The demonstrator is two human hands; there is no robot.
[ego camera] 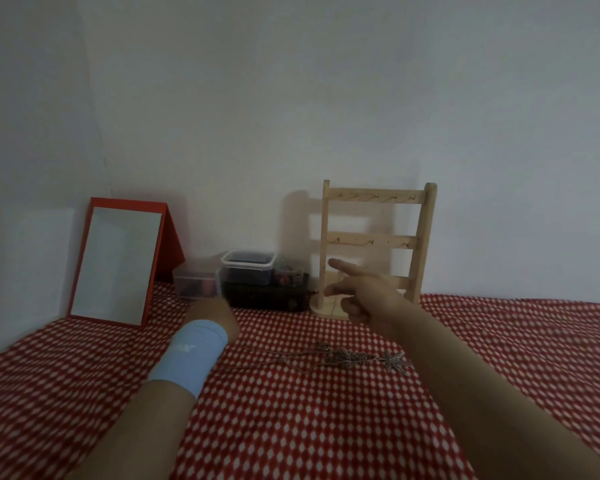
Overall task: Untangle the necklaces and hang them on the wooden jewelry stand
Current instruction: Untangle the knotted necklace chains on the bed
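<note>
A tangle of thin silvery necklaces lies on the red-and-white patterned cloth, with a leaf-shaped pendant at its right end. The wooden jewelry stand stands upright against the wall, with small hooks on its bars that carry nothing. My right hand hovers in front of the stand's base, forefinger stretched out to the left, holding nothing. My left hand, blurred, with a light blue wristband, reaches toward the plastic boxes; its fingers cannot be made out.
A red-framed standing mirror leans at the left by the wall. Clear plastic boxes and a dark box sit between the mirror and the stand. The cloth covers the whole surface.
</note>
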